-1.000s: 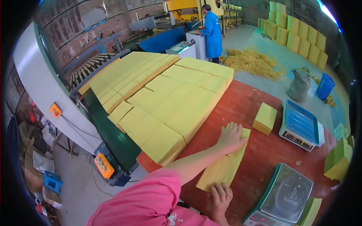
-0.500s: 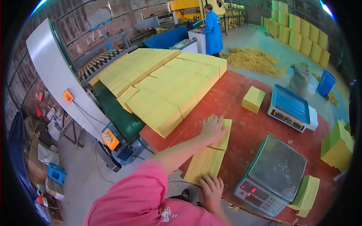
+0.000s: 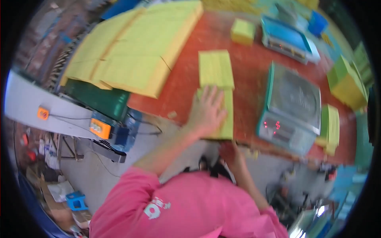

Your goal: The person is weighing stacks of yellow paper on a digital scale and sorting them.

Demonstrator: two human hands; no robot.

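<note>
Two yellow paper stacks lie end to end on the red table. My left hand (image 3: 207, 110) rests flat on the near stack (image 3: 227, 119), its fingers spread and nothing in its grasp. The far stack (image 3: 216, 69) meets it end to end, just past my fingertips. My right hand (image 3: 229, 154) is at the table's front edge, just below the near stack's end. It looks dark and smeared, and its fingers cannot be made out.
A large slab of yellow paper (image 3: 135, 51) covers the table's left part, next to the green conveyor belt (image 3: 95, 99). Right of my stacks stands a digital scale (image 3: 293, 99); a blue-topped scale (image 3: 285, 35) sits farther back. Small yellow stacks (image 3: 243, 31) lie around them.
The view has tipped downward. My left hand has moved from the far stack onto the near one. My right hand has left the near stack's top and dropped to the table's front edge.
</note>
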